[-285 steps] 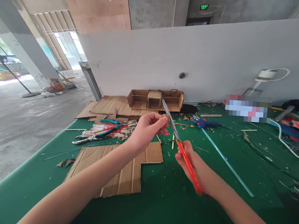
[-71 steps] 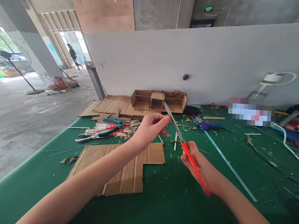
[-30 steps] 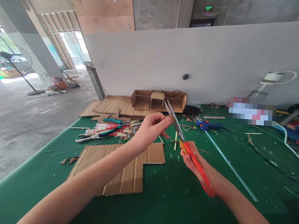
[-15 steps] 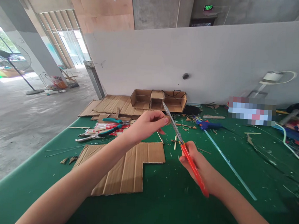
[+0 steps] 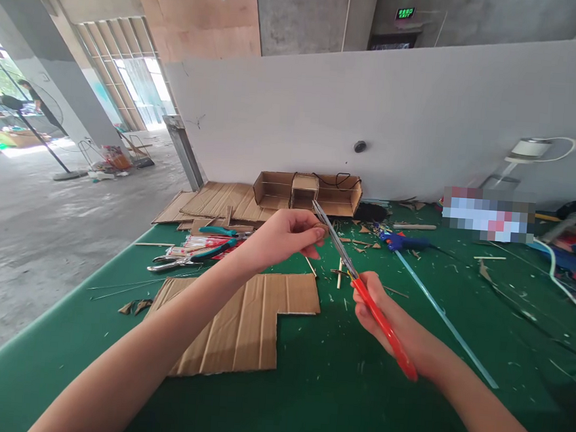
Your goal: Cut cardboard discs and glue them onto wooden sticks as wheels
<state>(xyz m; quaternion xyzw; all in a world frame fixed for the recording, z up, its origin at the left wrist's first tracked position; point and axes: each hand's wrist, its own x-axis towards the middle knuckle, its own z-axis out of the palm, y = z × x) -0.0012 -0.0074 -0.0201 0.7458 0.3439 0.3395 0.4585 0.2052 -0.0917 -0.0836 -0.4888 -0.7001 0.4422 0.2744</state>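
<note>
My right hand (image 5: 380, 308) grips red-handled scissors (image 5: 383, 328), their long metal blades pointing up and away to the left. Close by the blades, my left hand (image 5: 296, 233) is closed in a pinch on a small brown piece (image 5: 325, 229) that looks like cardboard; my fingers hide most of it. Under my left forearm lies a flat cardboard sheet (image 5: 241, 324) with a notch at its right corner. Beyond the hands, a long cardboard box (image 5: 338, 196) with a square middle section and black cord stands against the wall.
Pliers (image 5: 176, 262) with teal handles lie left, beside red-and-white packets (image 5: 202, 244). A blue glue gun (image 5: 404, 242) with a long clear glue stick (image 5: 448, 319) is on the right. Cardboard scraps (image 5: 359, 244) and sticks litter the green table (image 5: 324, 403). Far left, a person stands near a fan (image 5: 12, 101).
The scissors and my right hand have shifted slightly right, with the handles a little wider of my left hand. My left hand keeps its pinch. A person has appeared at far left.
</note>
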